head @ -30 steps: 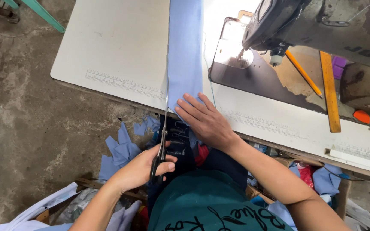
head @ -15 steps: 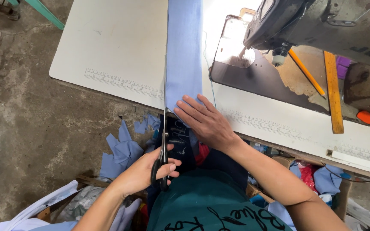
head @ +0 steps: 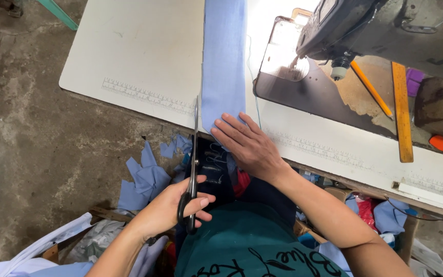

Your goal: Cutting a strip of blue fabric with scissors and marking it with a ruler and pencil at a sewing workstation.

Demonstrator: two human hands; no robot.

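**Inspector:** Start nearest the body. What does the left hand (head: 167, 210) have?

**Assistant:** It is closed through the black loops of the scissors (head: 192, 169), fingers curled tight. The blades point away along the left edge of the blue fabric strip (head: 224, 66) and look all but shut. Against half a second ago they reach slightly further onto the table; I judge the cut along that edge is advancing.

**Inspector:** And the right hand (head: 247, 146)?

**Assistant:** Flat, fingers spread, gripping nothing. It presses the near end of the strip against the edge of the white table (head: 129, 46), much where it lay a second ago, holding the cloth steady.

**Inspector:** Where does the strip lie?

**Assistant:** Lengthwise away from the person, between the bare table top and the sewing machine (head: 385, 25), apart from the needle.

**Inspector:** Anything further out?

**Assistant:** Blue offcuts (head: 147, 177) on the floor below the table edge. A wooden ruler (head: 402, 113) and an orange pencil (head: 370, 90) by the machine, untouched.
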